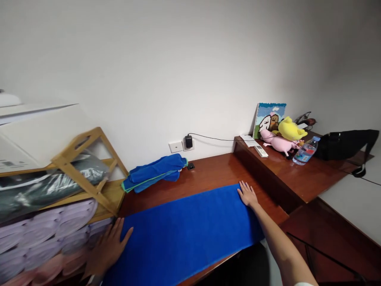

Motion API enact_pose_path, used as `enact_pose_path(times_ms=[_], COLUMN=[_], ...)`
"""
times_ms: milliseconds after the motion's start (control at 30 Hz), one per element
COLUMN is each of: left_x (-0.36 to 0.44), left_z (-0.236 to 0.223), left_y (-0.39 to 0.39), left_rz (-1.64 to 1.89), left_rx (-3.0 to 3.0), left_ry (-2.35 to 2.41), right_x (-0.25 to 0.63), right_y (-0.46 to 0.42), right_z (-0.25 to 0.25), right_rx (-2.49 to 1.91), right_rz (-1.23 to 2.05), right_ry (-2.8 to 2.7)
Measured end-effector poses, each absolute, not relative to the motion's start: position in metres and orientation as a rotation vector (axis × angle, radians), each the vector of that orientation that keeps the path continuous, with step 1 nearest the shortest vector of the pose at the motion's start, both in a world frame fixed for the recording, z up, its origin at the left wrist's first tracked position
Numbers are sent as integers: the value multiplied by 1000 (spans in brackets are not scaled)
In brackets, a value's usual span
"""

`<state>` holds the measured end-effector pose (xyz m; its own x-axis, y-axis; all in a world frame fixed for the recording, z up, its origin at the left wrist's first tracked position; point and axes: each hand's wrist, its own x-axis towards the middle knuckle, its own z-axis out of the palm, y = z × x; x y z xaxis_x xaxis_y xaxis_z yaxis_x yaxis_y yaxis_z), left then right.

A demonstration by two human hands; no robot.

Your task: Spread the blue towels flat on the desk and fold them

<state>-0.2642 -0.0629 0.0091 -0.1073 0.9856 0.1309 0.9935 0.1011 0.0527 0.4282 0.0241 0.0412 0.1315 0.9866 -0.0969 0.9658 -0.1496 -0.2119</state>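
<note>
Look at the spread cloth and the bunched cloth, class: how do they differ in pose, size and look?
The spread cloth lies flat, while the bunched cloth sits in loose, layered folds.
The spread cloth covers far more of the desk than the bunched cloth.
The bunched cloth shows green edging; the spread cloth shows none.
Both are blue.

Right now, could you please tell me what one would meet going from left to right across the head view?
White box, left hand, folded cloths, charger, right hand, remote, yellow toy, bottle, black bag.
</note>
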Motion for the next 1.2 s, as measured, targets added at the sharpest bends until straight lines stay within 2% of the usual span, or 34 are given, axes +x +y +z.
enact_pose_path(times_ms=[167,267,367,467,567,633,733,1033,1200], left_x=[-246,-232,-211,-190,-190,-204,-230,-241,-235], left_z=[32,49,64,65,48,30,11,4,22], left_y=[-76,-79,-69,-55,-52,-56,-63,-65,-67], left_rz=[-197,-287,-386,-367,-269,-243,-264,-318,-287], left_rx=[-1993,-1994,-2047,-2173,-2197,-2159,-2115,-2126,-2137], left_ry=[-2371,-2249,-2119,-2114,-2240,-2277,-2257,-2216,-2203], right_x=[429,400,324,222,146,130,161,384,413], right_y=[23,24,17,1,-12,-15,-8,29,32], right_z=[42,50,63,74,71,64,55,38,41], right_rx=[-2287,-2190,-1881,-1555,-1357,-1343,-1455,-2229,-2269], right_rz=[360,242,197,376,524,553,501,314,343], right_ry=[-2000,-2057,-2199,-2381,-2485,-2502,-2465,-2064,-2022])
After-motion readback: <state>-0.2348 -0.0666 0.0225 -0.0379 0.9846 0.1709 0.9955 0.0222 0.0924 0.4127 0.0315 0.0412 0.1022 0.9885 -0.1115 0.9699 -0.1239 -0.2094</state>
